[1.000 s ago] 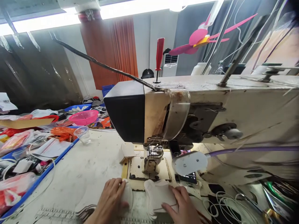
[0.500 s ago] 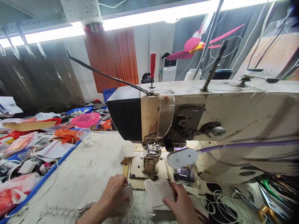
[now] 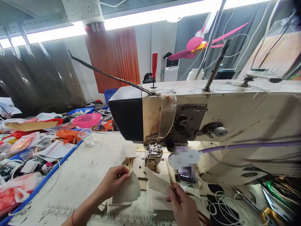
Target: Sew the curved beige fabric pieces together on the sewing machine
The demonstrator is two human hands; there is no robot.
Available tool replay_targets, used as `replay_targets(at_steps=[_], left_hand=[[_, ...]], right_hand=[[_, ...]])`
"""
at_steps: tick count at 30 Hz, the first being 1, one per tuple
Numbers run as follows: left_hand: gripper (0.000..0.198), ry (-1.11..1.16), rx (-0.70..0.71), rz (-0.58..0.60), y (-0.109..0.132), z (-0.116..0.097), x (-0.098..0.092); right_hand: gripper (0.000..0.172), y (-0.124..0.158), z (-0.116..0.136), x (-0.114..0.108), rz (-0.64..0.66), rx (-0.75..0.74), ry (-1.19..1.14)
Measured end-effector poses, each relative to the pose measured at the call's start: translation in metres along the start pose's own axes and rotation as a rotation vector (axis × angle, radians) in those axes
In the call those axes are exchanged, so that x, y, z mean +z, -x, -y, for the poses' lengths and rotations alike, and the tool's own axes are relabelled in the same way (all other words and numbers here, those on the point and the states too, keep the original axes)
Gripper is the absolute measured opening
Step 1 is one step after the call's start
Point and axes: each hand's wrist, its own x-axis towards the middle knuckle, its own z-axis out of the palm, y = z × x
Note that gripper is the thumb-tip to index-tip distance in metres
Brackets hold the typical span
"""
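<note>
At bottom centre, the left hand (image 3: 114, 181) pinches a curved off-white flat piece (image 3: 129, 190) between closed fingers; the right hand's (image 3: 182, 201) fingers pinch an off-white flexible sheet (image 3: 158, 182) beside it; best grip lightly, avoiding creases

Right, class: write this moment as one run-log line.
left hand: pinching curved pale piece; right hand: pinching another pale piece above stack; sewing machine: beyond both hands; clear cup: on tabletop
</note>
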Motion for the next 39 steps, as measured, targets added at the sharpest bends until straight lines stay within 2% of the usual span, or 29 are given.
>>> replay_targets(at_steps=[4, 7, 10, 13, 16, 18, 22, 27, 32, 39], left_hand=[[0.011, -0.032, 0.224, -0.06, 0.004, -0.044, 0.028], [0.005, -0.041, 0.183, -0.075, 0.004, -0.052, 0.039], [0.002, -0.11, 0.039, -0.054, 0.003, -0.033, 0.033], [0.01, -0.313, -0.057, -0.049, 0.004, 0.002, 0.025], [0.012, -0.458, -0.057, -0.066, 0.006, 0.034, 0.026], [0.013, -0.519, -0.025, -0.088, 0.008, 0.046, 0.03], [0.01, -0.662, 0.036, -0.13, 0.012, 0.048, 0.038], [0.009, -0.725, 0.007, 0.012, 0.015, 0.043, 0.039], [0.008, -0.698, -0.027, 0.024, 0.012, 0.043, 0.038], [0.004, -0.674, 0.045, -0.029, 0.01, 0.049, 0.039]], right_hand=[[0.042, 0.01, 0.022, 0.017, 0.055, -0.05, -0.146], [0.042, 0.011, 0.023, 0.014, -0.02, -0.048, -0.166], [0.047, 0.005, 0.009, -0.002, -0.107, 0.057, -0.128], [0.048, 0.002, -0.007, -0.016, -0.118, 0.114, -0.098], [0.044, 0.003, -0.014, -0.016, -0.101, 0.105, -0.09], [0.043, 0.004, -0.013, -0.012, -0.087, 0.08, -0.084], [0.042, 0.003, -0.01, -0.01, -0.078, 0.048, -0.067], [0.043, 0.0, -0.005, -0.018, 0.028, 0.107, -0.016], [0.044, 0.004, -0.003, -0.015, -0.082, 0.069, 0.013], [0.043, 0.005, -0.004, -0.014, -0.081, 0.067, -0.02]])
